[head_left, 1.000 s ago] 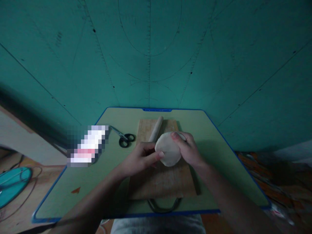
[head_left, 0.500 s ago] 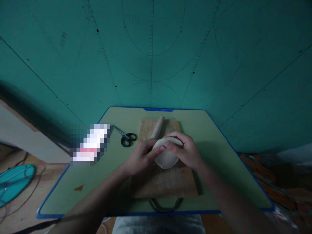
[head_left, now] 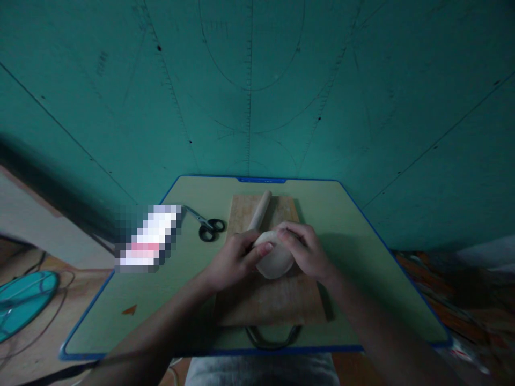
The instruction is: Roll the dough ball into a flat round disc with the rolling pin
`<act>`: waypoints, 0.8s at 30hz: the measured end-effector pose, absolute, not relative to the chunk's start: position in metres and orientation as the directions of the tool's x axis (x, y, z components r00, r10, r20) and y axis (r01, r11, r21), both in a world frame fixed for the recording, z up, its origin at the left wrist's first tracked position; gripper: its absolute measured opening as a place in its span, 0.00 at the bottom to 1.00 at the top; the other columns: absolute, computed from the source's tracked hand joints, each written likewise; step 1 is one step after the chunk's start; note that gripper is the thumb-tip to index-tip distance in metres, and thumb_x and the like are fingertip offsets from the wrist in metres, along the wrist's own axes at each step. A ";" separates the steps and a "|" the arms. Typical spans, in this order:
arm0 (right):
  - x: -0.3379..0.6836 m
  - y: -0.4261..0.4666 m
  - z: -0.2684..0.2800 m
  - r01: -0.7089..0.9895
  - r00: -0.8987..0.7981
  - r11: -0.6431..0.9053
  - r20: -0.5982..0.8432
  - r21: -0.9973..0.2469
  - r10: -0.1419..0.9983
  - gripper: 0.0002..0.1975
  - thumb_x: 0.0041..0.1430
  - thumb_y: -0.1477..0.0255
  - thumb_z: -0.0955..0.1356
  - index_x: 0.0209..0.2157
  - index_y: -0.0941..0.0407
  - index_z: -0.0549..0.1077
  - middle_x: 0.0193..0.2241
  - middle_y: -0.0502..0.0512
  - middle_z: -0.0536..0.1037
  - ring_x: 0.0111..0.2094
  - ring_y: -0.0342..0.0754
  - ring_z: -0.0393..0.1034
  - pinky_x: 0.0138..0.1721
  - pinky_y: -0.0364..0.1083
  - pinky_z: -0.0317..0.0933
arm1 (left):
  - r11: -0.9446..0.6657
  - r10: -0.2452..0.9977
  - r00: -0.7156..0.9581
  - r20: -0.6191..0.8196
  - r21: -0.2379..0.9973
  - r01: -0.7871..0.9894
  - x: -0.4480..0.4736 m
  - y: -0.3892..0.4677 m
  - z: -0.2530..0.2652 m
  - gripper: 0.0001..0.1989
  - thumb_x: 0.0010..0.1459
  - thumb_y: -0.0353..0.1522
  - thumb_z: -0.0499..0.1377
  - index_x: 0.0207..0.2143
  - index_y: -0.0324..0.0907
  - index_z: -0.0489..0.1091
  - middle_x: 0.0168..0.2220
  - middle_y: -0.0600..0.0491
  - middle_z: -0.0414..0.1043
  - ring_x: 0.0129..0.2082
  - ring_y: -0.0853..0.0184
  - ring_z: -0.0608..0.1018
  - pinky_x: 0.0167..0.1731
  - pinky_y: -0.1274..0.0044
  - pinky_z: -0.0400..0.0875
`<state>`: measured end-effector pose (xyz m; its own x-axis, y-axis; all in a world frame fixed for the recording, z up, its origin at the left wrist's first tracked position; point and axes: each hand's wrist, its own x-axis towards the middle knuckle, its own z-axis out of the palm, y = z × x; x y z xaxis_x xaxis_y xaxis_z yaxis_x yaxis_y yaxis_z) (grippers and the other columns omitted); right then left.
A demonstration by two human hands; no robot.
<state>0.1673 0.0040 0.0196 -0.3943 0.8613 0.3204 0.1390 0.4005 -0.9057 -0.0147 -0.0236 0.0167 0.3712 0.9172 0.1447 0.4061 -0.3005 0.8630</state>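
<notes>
A pale, flat round of dough (head_left: pixel 274 262) is held up between my two hands above a wooden cutting board (head_left: pixel 269 305). My left hand (head_left: pixel 237 257) grips its left edge, thumb across the near face. On the upper right edge, my right hand (head_left: pixel 308 249) pinches the rim between thumb and fingers; the fingers behind the dough are hidden. A wooden rolling pin (head_left: pixel 262 209) lies slanted on the far part of the board, its near end hidden behind my left hand and the dough.
Black-handled scissors (head_left: pixel 207 224) lie left of the board on the blue-edged table (head_left: pixel 354 230). A pixelated bright item (head_left: pixel 151 236) is at the table's left edge, with a small orange-brown scrap (head_left: pixel 129 310) nearer me. A green wall (head_left: pixel 249 107) rises behind the table.
My right thumb and fingers have shifted up along the dough's rim and closed on it. The dough's upper right edge, raised before, is now covered by my right hand. My left hand keeps its grip.
</notes>
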 end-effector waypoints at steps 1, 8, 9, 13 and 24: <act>0.167 0.004 0.020 0.141 -0.402 0.412 0.328 -0.900 0.855 0.17 0.61 0.59 0.63 0.25 0.55 0.70 0.23 0.50 0.72 0.26 0.44 0.65 0.26 0.42 0.57 | -0.296 0.918 0.370 0.141 0.865 0.405 -0.015 -0.024 0.016 0.19 0.63 0.44 0.51 0.27 0.39 0.65 0.23 0.58 0.60 0.23 0.73 0.63 0.22 0.81 0.56; 0.167 0.002 0.017 0.193 -0.420 0.482 0.372 -0.854 0.828 0.16 0.64 0.61 0.62 0.28 0.56 0.72 0.23 0.50 0.73 0.25 0.43 0.65 0.26 0.42 0.56 | -0.248 0.929 0.355 0.101 0.884 0.397 -0.016 -0.024 0.013 0.22 0.62 0.47 0.51 0.27 0.39 0.65 0.23 0.57 0.61 0.24 0.72 0.64 0.22 0.80 0.57; 0.167 0.001 0.017 0.196 -0.429 0.489 0.374 -0.850 0.823 0.16 0.64 0.61 0.62 0.28 0.56 0.72 0.24 0.50 0.73 0.25 0.43 0.65 0.26 0.42 0.56 | -0.241 0.931 0.351 0.095 0.885 0.399 -0.016 -0.024 0.013 0.21 0.62 0.47 0.51 0.27 0.39 0.65 0.23 0.57 0.61 0.24 0.72 0.64 0.22 0.80 0.57; 0.167 0.004 0.014 0.193 -0.396 0.438 0.339 -0.878 0.853 0.18 0.64 0.58 0.63 0.27 0.55 0.72 0.23 0.50 0.73 0.26 0.44 0.65 0.26 0.42 0.57 | -0.235 0.932 0.348 0.100 0.898 0.371 -0.014 -0.025 0.016 0.20 0.62 0.46 0.51 0.27 0.39 0.64 0.23 0.57 0.60 0.23 0.72 0.64 0.22 0.80 0.57; 0.185 0.039 0.007 0.124 -0.137 0.316 0.299 -0.940 0.944 0.16 0.60 0.56 0.65 0.31 0.54 0.73 0.20 0.50 0.74 0.21 0.44 0.68 0.23 0.43 0.60 | -0.177 0.959 0.262 0.112 0.954 0.241 -0.013 -0.023 0.018 0.20 0.61 0.47 0.53 0.27 0.40 0.63 0.21 0.59 0.60 0.20 0.74 0.64 0.17 0.82 0.57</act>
<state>0.1849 0.0394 0.0070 -0.1367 0.9443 0.2994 0.1245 0.3162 -0.9405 -0.0127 -0.0234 0.0184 0.2616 0.9587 0.1118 0.2409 -0.1771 0.9543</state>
